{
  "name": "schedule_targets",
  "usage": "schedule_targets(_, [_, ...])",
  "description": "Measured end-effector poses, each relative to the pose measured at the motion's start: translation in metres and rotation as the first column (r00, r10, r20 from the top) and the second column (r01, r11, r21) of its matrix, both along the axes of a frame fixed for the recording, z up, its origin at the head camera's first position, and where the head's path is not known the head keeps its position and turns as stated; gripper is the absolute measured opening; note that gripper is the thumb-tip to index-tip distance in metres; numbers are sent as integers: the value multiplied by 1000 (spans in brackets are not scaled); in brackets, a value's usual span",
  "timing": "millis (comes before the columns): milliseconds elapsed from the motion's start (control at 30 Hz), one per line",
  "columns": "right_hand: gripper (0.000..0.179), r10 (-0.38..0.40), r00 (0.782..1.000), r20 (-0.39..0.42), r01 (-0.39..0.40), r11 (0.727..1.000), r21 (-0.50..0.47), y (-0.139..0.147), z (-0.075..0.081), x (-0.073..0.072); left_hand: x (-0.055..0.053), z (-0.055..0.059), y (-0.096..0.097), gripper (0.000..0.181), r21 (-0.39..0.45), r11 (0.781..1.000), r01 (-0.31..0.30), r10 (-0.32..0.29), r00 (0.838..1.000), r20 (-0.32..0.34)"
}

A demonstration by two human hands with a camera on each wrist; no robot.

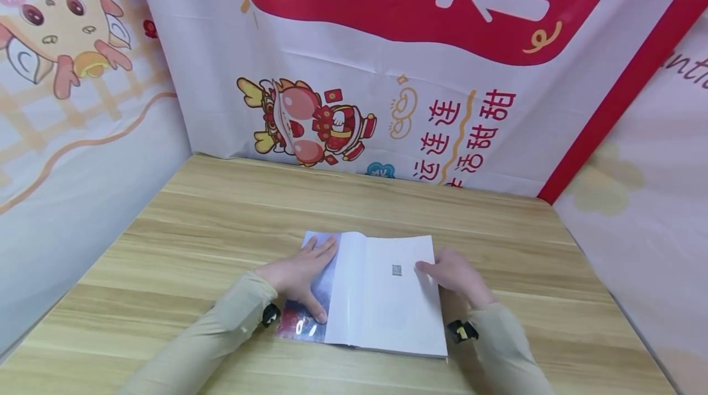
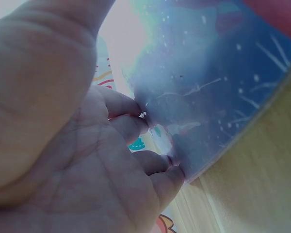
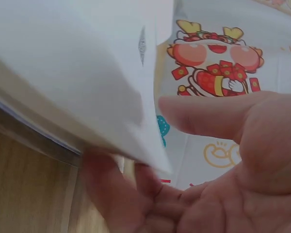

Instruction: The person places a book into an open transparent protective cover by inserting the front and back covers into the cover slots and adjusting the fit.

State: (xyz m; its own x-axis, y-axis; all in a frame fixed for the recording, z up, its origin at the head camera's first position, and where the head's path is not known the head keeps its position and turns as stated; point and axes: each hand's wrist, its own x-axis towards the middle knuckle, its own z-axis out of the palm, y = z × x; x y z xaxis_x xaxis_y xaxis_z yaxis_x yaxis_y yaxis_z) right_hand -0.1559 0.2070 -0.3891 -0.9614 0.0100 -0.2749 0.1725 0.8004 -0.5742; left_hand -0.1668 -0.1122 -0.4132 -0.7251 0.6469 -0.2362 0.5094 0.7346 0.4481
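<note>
An open book (image 1: 404, 321) lies on the table, with a white page on the right bearing a small printed code (image 1: 396, 270). On its left side is a glossy blue-purple cover (image 1: 301, 327). My left hand (image 1: 301, 272) presses on that cover with fingers and thumb spread; the left wrist view shows the fingertips along the edge of the shiny cover (image 2: 208, 73). At the book's right edge, my right hand (image 1: 456, 269) holds the pages, thumb over the white page and fingers at the edge. The right wrist view has the fingers beneath the page edge (image 3: 77, 73).
The wood-grain table (image 1: 232, 211) extends around the book on every side. Behind it hangs a printed white and red cloth (image 1: 343, 45), and more printed cloth covers the left (image 1: 83, 155) and right (image 1: 636, 229) sides.
</note>
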Motion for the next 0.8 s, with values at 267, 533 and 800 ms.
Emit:
schedule_targets(267, [24,28,999,44,-23,992,-125,10,8,3,-1,0,0,137,1,1000,8,-8,1000,-2])
schedule_targets(533, [20,94,994,49,-79,967,-242,14,12,-1,-3,-1,-1,136,-6,1000,27,-27,1000,-12])
schedule_targets(800, [18,44,999,14,-39,965,-259,11,11,-5,-2,0,0,137,-10,1000,27,-27,1000,-4])
